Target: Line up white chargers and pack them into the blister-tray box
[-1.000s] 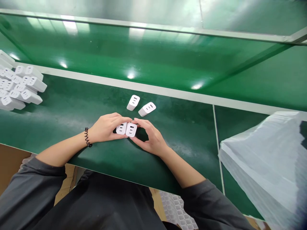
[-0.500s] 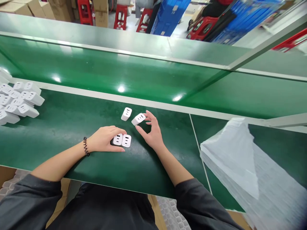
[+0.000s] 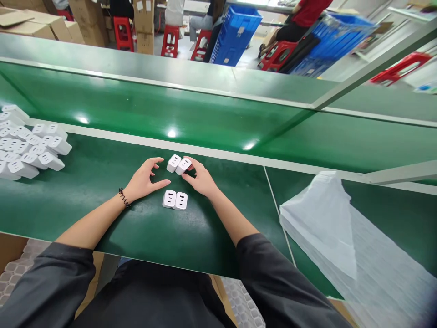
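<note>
Two white charger blocks [image 3: 175, 200] lie side by side on the green table [image 3: 102, 205], port faces up, with neither hand on them. Just behind them is a second pair of white chargers [image 3: 178, 164], pushed together. My right hand [image 3: 200, 179] is on the right one of that far pair, fingers curled round it. A little left of that pair my left hand [image 3: 146, 179] hovers open, fingers spread and thumb out, touching nothing. A black coil band circles my left wrist [image 3: 123, 198].
A heap of several white chargers [image 3: 30, 148] lies at the far left. A stack of white plastic sheets or bags [image 3: 355, 246] fills the right. Beyond a pale rail runs a glossy green conveyor belt [image 3: 191, 114]. Red stools, blue crates, cardboard boxes and seated people are in the background.
My left hand let go of the near pair and lifted toward the far chargers. My right hand slid the right far charger against the left one. The camera tilted up.
</note>
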The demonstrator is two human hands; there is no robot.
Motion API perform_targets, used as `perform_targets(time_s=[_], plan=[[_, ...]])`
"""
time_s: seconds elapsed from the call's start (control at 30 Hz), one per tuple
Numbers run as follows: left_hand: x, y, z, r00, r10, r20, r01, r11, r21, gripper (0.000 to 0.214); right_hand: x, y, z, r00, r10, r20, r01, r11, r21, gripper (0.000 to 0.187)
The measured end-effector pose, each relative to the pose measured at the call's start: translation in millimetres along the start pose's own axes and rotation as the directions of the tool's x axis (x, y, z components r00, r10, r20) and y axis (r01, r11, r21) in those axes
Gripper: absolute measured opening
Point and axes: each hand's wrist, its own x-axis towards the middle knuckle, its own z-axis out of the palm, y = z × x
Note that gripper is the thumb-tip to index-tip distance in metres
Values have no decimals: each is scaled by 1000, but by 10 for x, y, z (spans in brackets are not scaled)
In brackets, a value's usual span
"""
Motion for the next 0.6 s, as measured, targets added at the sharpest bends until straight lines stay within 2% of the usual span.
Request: perform_targets(time_s=[0.13, 0.23, 0.33, 0.5, 0.6], plan=[[35, -40, -59, 996, 74, -55, -67, 991, 119, 77, 200, -182, 316, 993, -87, 80, 81, 994, 74, 62], [76, -83, -142, 992, 30, -125, 7, 959, 284, 70, 295, -261, 462, 982, -147, 117, 130, 982, 138, 59], [94, -112, -204, 987, -42, -153, 102, 909, 404, 64, 362, -245, 490, 971, -189, 146, 160, 969, 189, 52], [113, -86, -244, 988, -79, -136, 138, 848, 511, 59, 419, -146, 448, 963, -187, 196, 136, 959, 250, 45], [107, -90, -433, 971, -136, -195, 226, 787, 574, 61, 407, -132, 405, 962, -158, 222, 89, 952, 293, 44]])
